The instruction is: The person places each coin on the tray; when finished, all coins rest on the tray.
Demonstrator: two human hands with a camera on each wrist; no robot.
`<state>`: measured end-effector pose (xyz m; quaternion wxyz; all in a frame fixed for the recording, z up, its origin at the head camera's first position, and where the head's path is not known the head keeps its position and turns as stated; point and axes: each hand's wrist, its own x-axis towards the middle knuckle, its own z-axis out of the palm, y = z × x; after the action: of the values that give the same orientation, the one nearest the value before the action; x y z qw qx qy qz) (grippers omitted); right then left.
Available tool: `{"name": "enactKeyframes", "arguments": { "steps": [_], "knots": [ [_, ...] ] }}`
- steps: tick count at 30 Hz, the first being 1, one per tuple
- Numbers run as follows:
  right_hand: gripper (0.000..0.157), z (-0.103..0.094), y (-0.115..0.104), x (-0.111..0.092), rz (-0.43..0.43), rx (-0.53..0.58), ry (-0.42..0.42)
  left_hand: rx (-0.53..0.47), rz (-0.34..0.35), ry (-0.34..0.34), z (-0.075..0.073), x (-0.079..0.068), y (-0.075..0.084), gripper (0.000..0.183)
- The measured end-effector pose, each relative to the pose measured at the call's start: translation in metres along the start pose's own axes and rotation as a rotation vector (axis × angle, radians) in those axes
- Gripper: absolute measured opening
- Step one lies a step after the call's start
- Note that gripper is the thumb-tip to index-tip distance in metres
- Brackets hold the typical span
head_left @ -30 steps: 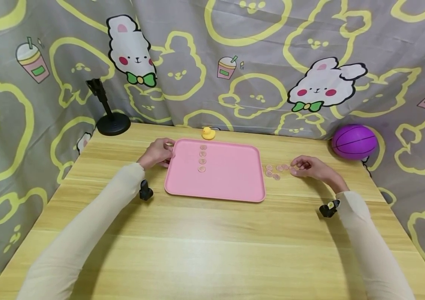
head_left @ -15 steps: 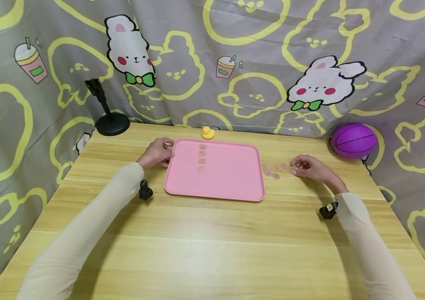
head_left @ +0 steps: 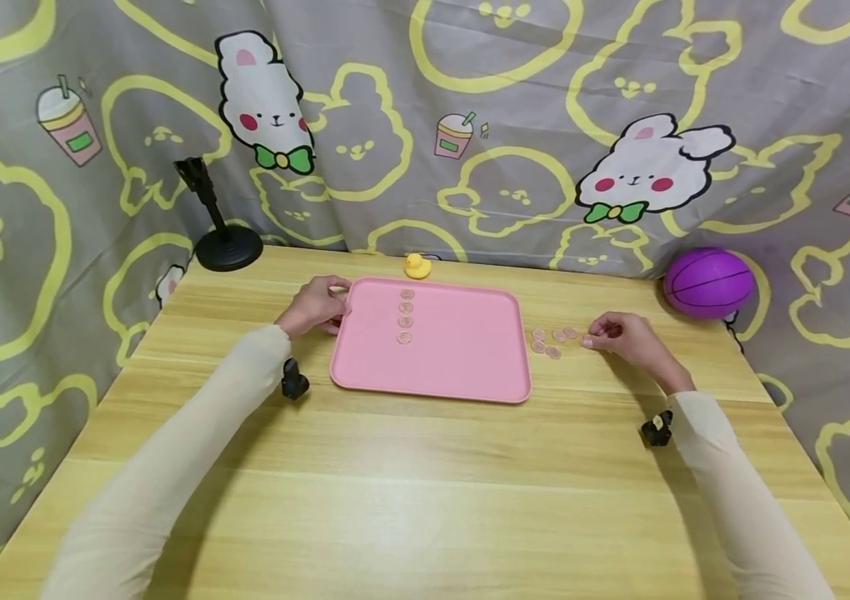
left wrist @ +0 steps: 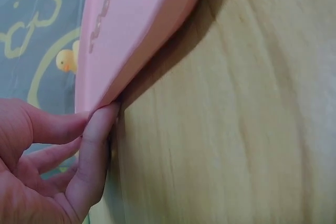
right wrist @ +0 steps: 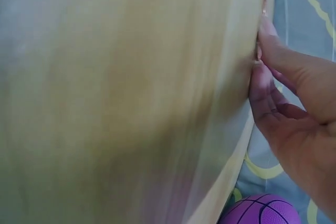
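A pink rectangular tray (head_left: 462,350) lies on the wooden table. Several copper-coloured coins (head_left: 406,322) form a column on its left part. My left hand (head_left: 316,303) pinches the tray's left rim; in the left wrist view, thumb (left wrist: 60,129) and index finger meet on that edge. To the right of the tray, several loose coins (head_left: 553,352) are scattered on the table. At their right end my right hand (head_left: 629,340) pinches one coin (head_left: 587,341) low at the tabletop. Seen from the right wrist, the fingers mostly hide this coin (right wrist: 259,52).
A yellow rubber duck (head_left: 417,266) sits just behind the tray. The purple ball (head_left: 708,283) is at the back right corner and a black stand (head_left: 227,247) at the back left. A patterned curtain (head_left: 507,125) borders the table behind and at the sides.
The right fingers have drawn slightly together on the coin at the right end of the loose group. The left hand, the tray and the coins on it look the same.
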<state>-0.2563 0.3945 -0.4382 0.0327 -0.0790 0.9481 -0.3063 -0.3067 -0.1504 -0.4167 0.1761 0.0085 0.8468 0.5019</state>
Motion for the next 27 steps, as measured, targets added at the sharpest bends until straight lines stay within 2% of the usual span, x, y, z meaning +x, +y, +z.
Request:
{"name": "enactKeyframes", "arguments": {
  "steps": [4, 6, 9, 12, 17, 24, 27],
  "knots": [
    [0.026, 0.0, 0.002, -0.002, 0.011, -0.064, 0.042, -0.027, 0.006, 0.01, 0.0, 0.0, 0.001, 0.05],
    [0.025, 0.001, 0.001, -0.002, 0.013, -0.06, 0.047, -0.033, -0.001, 0.007, -0.001, -0.002, 0.001, 0.05],
    [0.023, 0.004, -0.005, -0.001, 0.03, 0.023, 0.041, -0.049, -0.008, -0.026, -0.005, -0.005, 0.001, 0.052],
    [0.021, 0.006, -0.015, 0.0, 0.056, 0.177, 0.023, -0.064, -0.008, -0.075, -0.01, -0.008, 0.0, 0.058],
    [0.027, 0.009, -0.042, 0.005, 0.077, 0.352, -0.002, -0.081, -0.012, -0.092, -0.014, -0.011, 0.0, 0.063],
    [0.032, 0.027, -0.091, 0.019, 0.092, 0.405, -0.039, -0.089, -0.039, -0.1, -0.011, -0.01, 0.004, 0.064],
    [0.032, 0.041, -0.11, 0.024, 0.111, 0.498, -0.101, -0.085, -0.037, -0.109, -0.009, -0.007, 0.004, 0.064]
  ]
}}
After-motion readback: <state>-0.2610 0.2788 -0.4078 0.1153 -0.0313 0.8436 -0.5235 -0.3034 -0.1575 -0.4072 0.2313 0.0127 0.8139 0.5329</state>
